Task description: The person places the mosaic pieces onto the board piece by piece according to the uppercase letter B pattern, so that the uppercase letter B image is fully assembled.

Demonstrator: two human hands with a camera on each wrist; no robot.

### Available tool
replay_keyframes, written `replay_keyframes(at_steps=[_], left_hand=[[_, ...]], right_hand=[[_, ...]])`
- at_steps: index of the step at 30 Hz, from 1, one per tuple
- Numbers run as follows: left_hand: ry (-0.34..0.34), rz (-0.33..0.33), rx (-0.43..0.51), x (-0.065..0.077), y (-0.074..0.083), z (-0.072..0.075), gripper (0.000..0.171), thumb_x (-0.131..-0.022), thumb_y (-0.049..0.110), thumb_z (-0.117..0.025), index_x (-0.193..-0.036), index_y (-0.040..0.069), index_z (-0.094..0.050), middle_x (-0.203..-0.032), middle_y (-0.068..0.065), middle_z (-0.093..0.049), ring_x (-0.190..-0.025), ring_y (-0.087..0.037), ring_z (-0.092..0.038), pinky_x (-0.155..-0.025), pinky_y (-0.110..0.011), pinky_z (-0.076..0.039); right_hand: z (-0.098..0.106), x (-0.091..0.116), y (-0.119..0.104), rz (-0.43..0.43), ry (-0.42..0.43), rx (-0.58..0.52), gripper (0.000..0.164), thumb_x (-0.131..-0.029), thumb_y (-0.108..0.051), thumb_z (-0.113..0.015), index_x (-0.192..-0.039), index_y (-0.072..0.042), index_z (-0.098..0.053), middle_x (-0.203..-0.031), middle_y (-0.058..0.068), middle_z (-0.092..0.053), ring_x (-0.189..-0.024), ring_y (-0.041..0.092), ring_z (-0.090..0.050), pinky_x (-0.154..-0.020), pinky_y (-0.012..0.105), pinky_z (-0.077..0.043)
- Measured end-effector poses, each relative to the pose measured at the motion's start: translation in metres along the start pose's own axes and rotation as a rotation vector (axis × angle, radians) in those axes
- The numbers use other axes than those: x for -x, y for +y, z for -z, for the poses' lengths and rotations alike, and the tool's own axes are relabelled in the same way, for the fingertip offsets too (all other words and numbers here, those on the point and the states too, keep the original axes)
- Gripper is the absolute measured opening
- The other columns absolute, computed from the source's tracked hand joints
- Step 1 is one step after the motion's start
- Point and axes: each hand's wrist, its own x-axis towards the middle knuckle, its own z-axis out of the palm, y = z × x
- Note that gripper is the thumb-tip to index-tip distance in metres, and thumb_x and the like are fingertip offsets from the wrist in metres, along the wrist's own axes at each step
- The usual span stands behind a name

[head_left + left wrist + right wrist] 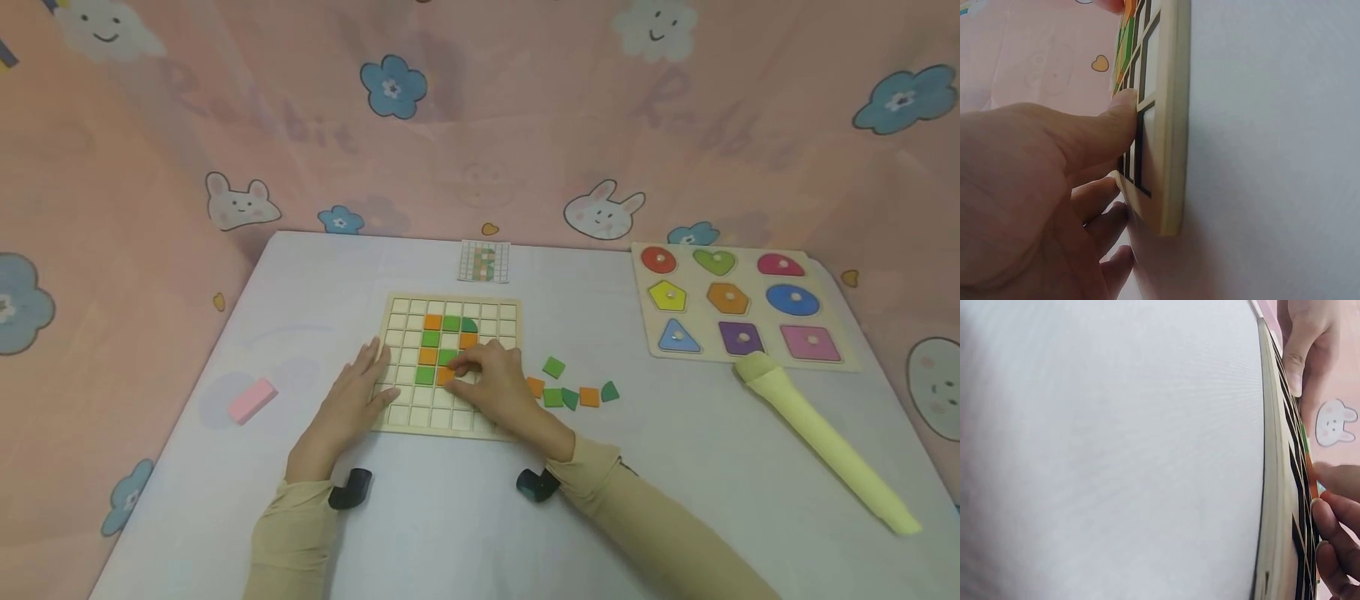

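While the left hand (348, 408) rests with fingers extended on the left side of the wooden grid board (422, 417), the right hand (498, 387) seems to pinch an orange square tile (446, 377) low in a partly laid green-and-orange pattern (430, 339), several loose tiles (552, 397) to the right apparently remaining.

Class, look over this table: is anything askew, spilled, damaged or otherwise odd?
Nothing looks spilled or broken. Slightly untidy: loose tiles lie at mixed angles right of the grid board, and the pale yellow stick lies slanted, its upper end overlapping the edge of the shape puzzle in the head view.
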Motion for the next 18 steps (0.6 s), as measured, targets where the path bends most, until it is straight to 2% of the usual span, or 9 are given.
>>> replay_keyframes(at_steps=[5, 9, 18], left_hand=[[0.003, -0.002, -0.001, 0.000, 0.001, 0.000, 0.074, -0.108, 0.022, -0.060, -0.167, 0.001, -0.022, -0.179, -0.016, -0.006, -0.167, -0.036, -0.003, -0.137, -0.055, -0.004], [0.004, 0.000, -0.006, 0.000, 0.002, 0.000, 0.073, -0.108, 0.022, -0.060, -0.167, 0.000, -0.022, -0.179, -0.017, -0.006, -0.167, -0.037, -0.004, -0.137, -0.055, -0.004], [0.001, 0.004, -0.008, 0.000, 0.002, 0.000, 0.074, -0.108, 0.022, -0.061, -0.167, 0.000, -0.022, -0.179, -0.017, -0.006, -0.167, -0.037, -0.004, -0.137, -0.055, -0.004]], right_hand=[[0.000, -0.001, 0.000, -0.011, -0.008, -0.002, 0.019, -0.087, -0.014, -0.089, -0.104, -0.010, -0.084, -0.086, -0.003, -0.077, -0.091, 0.017, -0.057, -0.105, 0.047, -0.036], [0.000, -0.001, 0.001, 0.000, -0.017, 0.005, 0.018, -0.086, -0.013, -0.089, -0.104, -0.011, -0.085, -0.087, -0.004, -0.077, -0.090, 0.017, -0.056, -0.101, 0.044, -0.039], [0.009, 0.003, 0.012, 0.038, 0.007, 0.022, 0.015, -0.086, -0.011, -0.088, -0.101, -0.010, -0.085, -0.096, 0.003, -0.079, -0.095, 0.023, -0.057, -0.100, 0.056, -0.035]])
